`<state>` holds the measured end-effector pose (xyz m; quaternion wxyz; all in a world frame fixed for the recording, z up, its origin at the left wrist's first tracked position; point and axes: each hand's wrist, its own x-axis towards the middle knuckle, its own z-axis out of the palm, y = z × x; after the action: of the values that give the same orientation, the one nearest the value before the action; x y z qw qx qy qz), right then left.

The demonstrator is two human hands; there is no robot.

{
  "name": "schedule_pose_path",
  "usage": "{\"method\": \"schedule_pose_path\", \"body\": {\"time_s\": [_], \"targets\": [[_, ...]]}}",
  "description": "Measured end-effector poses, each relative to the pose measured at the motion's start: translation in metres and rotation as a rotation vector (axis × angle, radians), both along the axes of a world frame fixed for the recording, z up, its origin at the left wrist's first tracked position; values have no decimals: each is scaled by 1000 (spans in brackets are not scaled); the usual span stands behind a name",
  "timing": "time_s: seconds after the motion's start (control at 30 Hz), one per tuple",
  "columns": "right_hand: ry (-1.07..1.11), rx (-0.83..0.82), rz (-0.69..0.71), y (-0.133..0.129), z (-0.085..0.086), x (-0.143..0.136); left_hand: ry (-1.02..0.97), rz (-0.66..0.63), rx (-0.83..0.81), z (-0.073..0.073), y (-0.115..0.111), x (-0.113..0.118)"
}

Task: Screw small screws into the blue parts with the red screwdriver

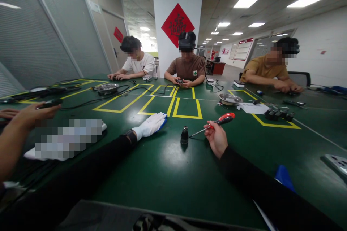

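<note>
My right hand (217, 138) is bare and closed around a screwdriver (225, 118) with a red and black handle. The thin shaft points left and down, its tip close to the base of a small black cylindrical part (184, 136) standing upright on the green table (168, 173). Whether the tip touches the part cannot be told. My left hand (151, 125) wears a white glove with blue on the palm side. It lies on the table left of the black part, fingers stretched out, holding nothing.
Three people sit across the table. At the left edge, another person's hand (38, 112) holds a dark object. Metal bowls (230, 99) stand farther back, with paper (253, 108) and black parts (279, 114) at right. Cables and yellow tape mark the far side.
</note>
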<state>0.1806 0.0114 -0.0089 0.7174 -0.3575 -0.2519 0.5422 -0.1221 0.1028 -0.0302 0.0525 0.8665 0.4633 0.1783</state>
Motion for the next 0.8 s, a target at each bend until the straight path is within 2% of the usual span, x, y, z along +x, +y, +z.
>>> {"method": "schedule_pose_path", "body": {"time_s": [0.13, 0.23, 0.33, 0.47, 0.6, 0.8], "targets": [[-8, 17, -7, -3, 1, -1, 70, -105, -17, 6, -28, 38], [-8, 20, -4, -2, 0, 0, 78, -149, -4, 10, -41, 53], [-2, 20, 4, 0, -2, 1, 57, -161, 14, 11, -46, 56], [5, 15, 17, 2, -3, 3, -56, -244, -15, 8, -46, 56], [7, 5, 24, 2, -2, 3, -247, -260, -155, 11, -46, 60], [20, -47, 51, 2, 0, 7, -463, -194, -330, 26, -46, 65]]}}
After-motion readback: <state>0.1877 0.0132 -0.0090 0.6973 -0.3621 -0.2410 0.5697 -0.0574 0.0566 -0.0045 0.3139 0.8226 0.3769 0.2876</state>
